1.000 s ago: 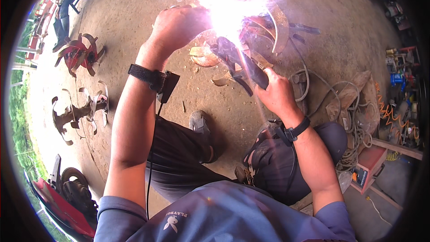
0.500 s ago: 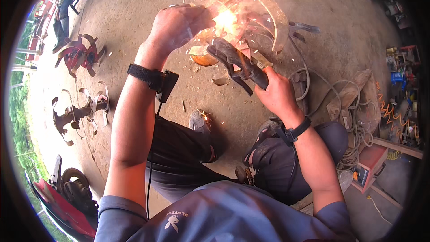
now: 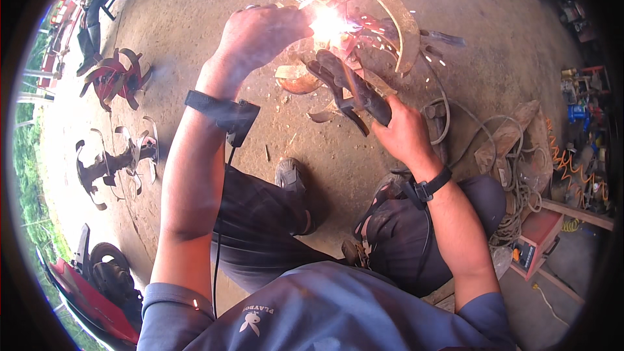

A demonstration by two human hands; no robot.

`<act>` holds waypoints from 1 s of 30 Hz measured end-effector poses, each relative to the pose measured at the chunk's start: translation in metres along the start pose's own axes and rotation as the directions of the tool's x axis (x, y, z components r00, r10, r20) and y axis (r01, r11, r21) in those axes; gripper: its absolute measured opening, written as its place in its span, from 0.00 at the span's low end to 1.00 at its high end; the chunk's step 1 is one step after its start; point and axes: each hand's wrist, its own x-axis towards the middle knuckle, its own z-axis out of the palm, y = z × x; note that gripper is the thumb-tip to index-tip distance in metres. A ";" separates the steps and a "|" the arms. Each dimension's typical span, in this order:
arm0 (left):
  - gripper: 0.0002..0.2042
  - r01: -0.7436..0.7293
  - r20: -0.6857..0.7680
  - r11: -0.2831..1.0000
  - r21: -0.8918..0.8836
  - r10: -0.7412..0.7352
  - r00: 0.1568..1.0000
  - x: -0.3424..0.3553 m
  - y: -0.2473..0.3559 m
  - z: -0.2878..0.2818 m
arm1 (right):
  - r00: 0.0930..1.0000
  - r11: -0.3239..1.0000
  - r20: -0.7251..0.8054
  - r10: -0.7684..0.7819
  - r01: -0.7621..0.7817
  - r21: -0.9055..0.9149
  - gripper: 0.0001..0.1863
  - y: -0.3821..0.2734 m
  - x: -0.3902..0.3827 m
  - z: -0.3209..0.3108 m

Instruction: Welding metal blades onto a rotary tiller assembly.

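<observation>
My right hand is wrapped around the handle of a dark welding electrode holder, which points up and left toward the work. A bright white welding arc burns just beyond the holder, throwing sparks. It lights a rusty rotor with curved tiller blades on the concrete floor; glare hides the electrode and the joint. My left hand, fingers curled closed, is right beside the arc at the rotor's left. What those fingers grip is lost in the glare.
Two more bladed rotors, one red and one dark, lie at the left. A person is by the far left corner. Coiled cable and a red box-shaped machine are at the right. A red machine stands lower left.
The arc has turned from orange-yellow to a whiter, stronger glare, with sparks spreading to the right. The electrode holder has shifted slightly right and down; my left hand has stayed almost still.
</observation>
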 end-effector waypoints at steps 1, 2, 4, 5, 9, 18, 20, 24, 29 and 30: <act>0.19 0.006 0.023 1.000 -0.009 -0.006 1.000 -0.001 -0.001 0.002 | 1.000 1.000 -0.006 0.003 -0.003 -0.005 0.19 0.000 0.000 0.001; 0.17 -0.034 -0.090 0.996 -0.084 0.026 0.996 -0.003 -0.004 0.002 | 1.000 1.000 -0.012 0.006 -0.006 -0.009 0.17 0.000 0.000 0.001; 0.09 -0.001 -0.099 0.990 -0.144 -0.013 0.995 -0.008 -0.008 0.002 | 0.999 0.999 -0.038 -0.014 0.012 -0.052 0.16 0.000 -0.001 0.002; 0.07 -0.050 -0.158 0.994 -0.092 0.035 0.987 -0.010 -0.010 0.001 | 1.000 0.999 -0.018 0.017 -0.018 -0.035 0.16 0.000 -0.001 0.003; 0.05 -0.092 -0.229 0.989 -0.118 0.063 0.971 -0.008 -0.008 0.006 | 0.999 0.999 -0.027 -0.023 0.022 -0.026 0.16 0.002 -0.004 0.003; 0.06 0.031 -0.049 0.999 -0.035 -0.033 0.998 -0.007 -0.013 0.000 | 1.000 0.999 -0.011 -0.004 0.004 -0.036 0.21 0.002 -0.001 0.003; 0.07 -0.014 -0.143 0.998 -0.065 0.005 0.990 -0.007 -0.011 0.003 | 1.000 0.998 -0.011 -0.009 0.009 -0.068 0.22 0.001 -0.001 0.001; 0.14 -0.372 -0.418 0.699 -0.611 0.115 0.901 -0.004 -0.004 0.006 | 0.998 0.999 -0.050 -0.037 0.036 -0.034 0.22 0.000 -0.003 0.002; 0.20 -0.054 -0.047 0.997 -0.062 0.051 0.998 0.002 0.002 -0.004 | 0.995 0.996 -0.044 -0.089 0.087 -0.036 0.21 -0.001 -0.005 0.002; 0.19 -0.022 -0.034 1.000 -0.019 0.021 0.999 0.003 0.003 -0.005 | 0.996 0.996 -0.053 -0.078 0.076 -0.045 0.21 -0.001 -0.005 0.001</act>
